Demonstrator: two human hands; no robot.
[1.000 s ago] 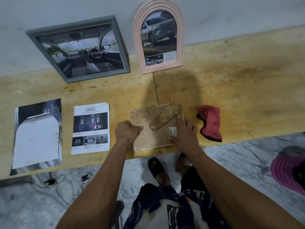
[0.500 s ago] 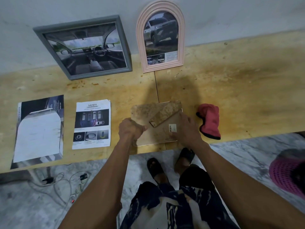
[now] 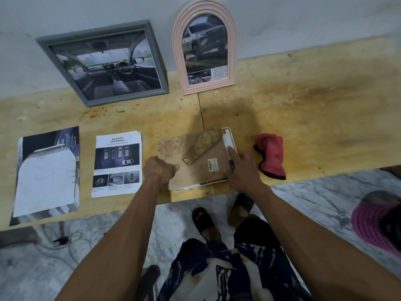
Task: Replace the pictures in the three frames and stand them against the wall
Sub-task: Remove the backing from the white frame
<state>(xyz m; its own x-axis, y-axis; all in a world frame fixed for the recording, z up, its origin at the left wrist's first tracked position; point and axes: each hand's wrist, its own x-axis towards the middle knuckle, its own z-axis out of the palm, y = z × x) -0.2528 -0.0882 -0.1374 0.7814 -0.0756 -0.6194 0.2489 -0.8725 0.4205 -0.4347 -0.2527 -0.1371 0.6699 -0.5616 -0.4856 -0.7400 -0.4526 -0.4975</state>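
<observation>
Head view puts your third frame [image 3: 227,146] face down at the bench's front edge, near the middle, its brown backing board [image 3: 195,155] uppermost and its long axis running roughly front to back. Your left hand [image 3: 159,170] is curled tight on the board's left front corner, thumb over the top. Your right hand [image 3: 244,168] lies nearly flat along the right edge, fingers straight, pressing where the white rim shows beside the board. So the board sits between your hands, skewed slightly left of the frame. It probably still needs sliding right to seat, though the clips are too small to tell. Two filled frames, grey [image 3: 104,64] and pink arched [image 3: 205,48], lean on the wall at the bench's back edge.
</observation>
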